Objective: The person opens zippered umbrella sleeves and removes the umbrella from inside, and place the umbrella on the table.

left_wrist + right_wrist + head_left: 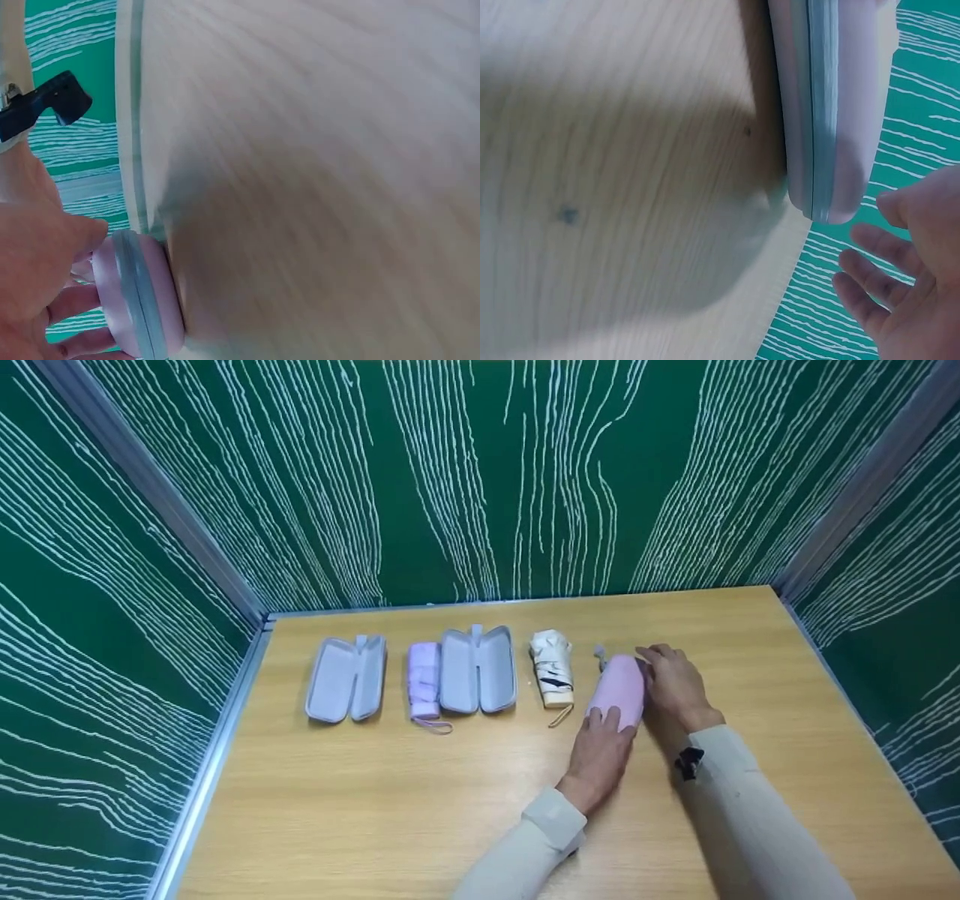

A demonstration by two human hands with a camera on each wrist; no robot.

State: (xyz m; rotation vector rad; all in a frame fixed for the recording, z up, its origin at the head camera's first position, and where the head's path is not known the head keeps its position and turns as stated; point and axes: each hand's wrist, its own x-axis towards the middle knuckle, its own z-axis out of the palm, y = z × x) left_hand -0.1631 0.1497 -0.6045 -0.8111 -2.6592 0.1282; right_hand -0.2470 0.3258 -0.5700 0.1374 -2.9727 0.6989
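A closed pink zip case (622, 682) with a grey zip band lies at the right of the table. My left hand (601, 750) holds its near end, fingers over the top; the left wrist view shows the thumb and spread fingers against the case (172, 300). At the far right side of the case is my right hand (675, 682), its fingers loosely extended. In the right wrist view, that hand (915, 277) is apart from the case (855, 112). A cream folded umbrella (551, 664) lies left of the pink case.
Further left, a purple folded umbrella (424, 675) lies against an opened grey-lined case (459, 675). Another opened grey-lined case (334, 682) lies at the far left. Green panels with white wavy lines (420, 510) stand around the wooden table (375, 810).
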